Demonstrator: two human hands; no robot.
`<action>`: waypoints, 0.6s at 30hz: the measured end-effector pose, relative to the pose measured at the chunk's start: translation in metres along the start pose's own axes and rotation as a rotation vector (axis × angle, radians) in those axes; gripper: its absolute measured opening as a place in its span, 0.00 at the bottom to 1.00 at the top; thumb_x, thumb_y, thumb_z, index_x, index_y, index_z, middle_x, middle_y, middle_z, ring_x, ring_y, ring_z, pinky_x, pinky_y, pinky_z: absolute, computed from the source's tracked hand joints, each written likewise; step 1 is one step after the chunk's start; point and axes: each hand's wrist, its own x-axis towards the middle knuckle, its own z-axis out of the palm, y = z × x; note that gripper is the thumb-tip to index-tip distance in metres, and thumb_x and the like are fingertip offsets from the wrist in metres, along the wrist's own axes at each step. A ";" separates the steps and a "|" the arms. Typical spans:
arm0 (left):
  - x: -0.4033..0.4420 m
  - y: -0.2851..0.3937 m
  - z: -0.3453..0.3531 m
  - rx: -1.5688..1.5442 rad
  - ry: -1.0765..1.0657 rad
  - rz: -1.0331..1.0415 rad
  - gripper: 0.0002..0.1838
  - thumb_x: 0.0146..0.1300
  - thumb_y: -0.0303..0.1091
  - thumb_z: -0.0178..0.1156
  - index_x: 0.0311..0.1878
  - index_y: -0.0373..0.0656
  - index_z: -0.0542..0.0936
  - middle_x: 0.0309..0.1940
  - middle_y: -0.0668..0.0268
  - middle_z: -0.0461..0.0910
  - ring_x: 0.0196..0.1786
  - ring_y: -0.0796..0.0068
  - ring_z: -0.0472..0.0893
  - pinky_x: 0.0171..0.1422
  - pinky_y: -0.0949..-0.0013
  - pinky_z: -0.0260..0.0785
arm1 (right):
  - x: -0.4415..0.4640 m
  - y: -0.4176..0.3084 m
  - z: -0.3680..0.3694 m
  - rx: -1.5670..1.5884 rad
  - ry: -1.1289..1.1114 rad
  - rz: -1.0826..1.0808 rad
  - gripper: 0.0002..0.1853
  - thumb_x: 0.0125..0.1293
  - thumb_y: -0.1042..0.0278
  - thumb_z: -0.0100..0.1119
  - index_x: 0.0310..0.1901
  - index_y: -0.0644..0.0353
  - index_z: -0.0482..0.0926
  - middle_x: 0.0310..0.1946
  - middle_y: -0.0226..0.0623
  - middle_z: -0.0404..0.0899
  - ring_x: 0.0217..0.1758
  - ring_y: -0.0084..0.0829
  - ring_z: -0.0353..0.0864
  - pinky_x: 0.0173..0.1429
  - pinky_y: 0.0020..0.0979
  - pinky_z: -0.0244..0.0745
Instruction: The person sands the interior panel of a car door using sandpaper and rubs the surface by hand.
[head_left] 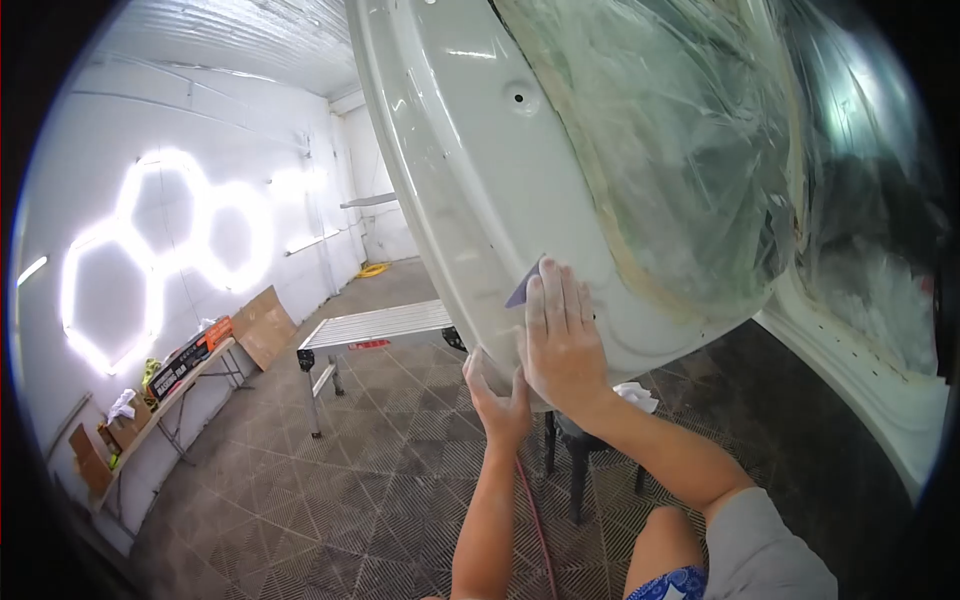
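Note:
A white car door (480,150) stands open before me, its inner side facing me. My right hand (565,340) lies flat on its lower panel, with fingers stretched and close together. Under those fingers a purple sheet of sandpaper (522,288) is pressed to the paint, one corner poking out on the left. My left hand (498,405) grips the bottom edge of the door, thumb and fingers on either side of it. Whitish dust coats the fingers of both hands. Clear plastic film (690,150), taped around its border, covers the middle of the door.
A metal work platform (380,325) stands behind the door to the left. Along the left wall a narrow table (180,400) carries boxes. Below the door is a dark stool (580,450) with white crumpled material (636,396). A red hose (535,525) crosses the tiled floor.

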 end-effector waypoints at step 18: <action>0.023 0.056 -0.022 0.556 0.003 0.358 0.38 0.66 0.31 0.63 0.74 0.31 0.57 0.75 0.38 0.56 0.80 0.41 0.56 0.81 0.39 0.47 | -0.333 -0.036 -0.097 0.745 -0.552 0.895 0.39 0.64 0.80 0.60 0.74 0.79 0.56 0.72 0.68 0.62 0.75 0.60 0.67 0.76 0.44 0.67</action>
